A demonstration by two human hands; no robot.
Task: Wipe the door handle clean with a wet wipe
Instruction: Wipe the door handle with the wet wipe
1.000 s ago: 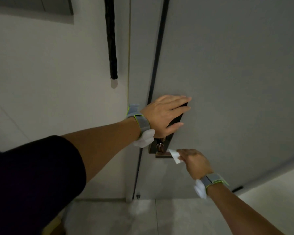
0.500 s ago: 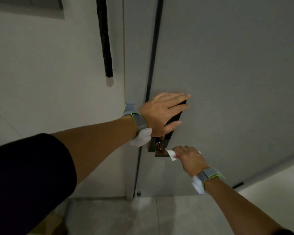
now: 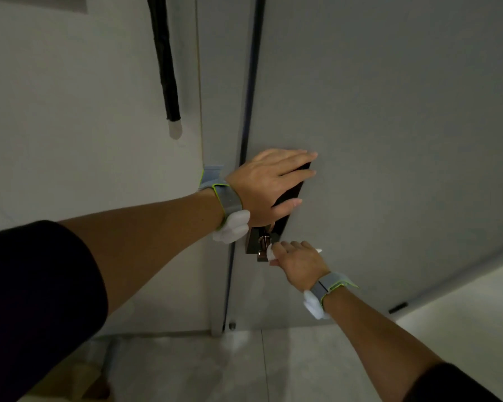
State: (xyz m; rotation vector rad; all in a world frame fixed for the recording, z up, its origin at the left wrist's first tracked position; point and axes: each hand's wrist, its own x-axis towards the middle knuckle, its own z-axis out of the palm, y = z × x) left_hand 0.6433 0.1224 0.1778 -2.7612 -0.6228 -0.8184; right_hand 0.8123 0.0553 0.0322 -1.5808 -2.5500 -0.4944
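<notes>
A grey door [image 3: 389, 126] carries a tall black lock plate [image 3: 291, 195] with a bronze lever handle [image 3: 262, 250] at its lower end. My left hand [image 3: 269, 184] lies flat on the plate, fingers spread and pointing right, holding nothing. My right hand [image 3: 298, 259] is wrapped around the lever with a white wet wipe [image 3: 270, 253] pressed against it. Most of the lever is hidden under that hand; a corner of the wipe sticks out on the far side.
A dark gap [image 3: 250, 82] runs down the door's left edge beside a pale wall [image 3: 70, 111]. A black strap [image 3: 166, 59] hangs on that wall. Below lies a grey tiled floor [image 3: 215, 369], with a small door stop [image 3: 232, 325] at the door's foot.
My right hand has slid left along the lever toward the plate, taking the wipe with it. My left hand has stayed on the plate.
</notes>
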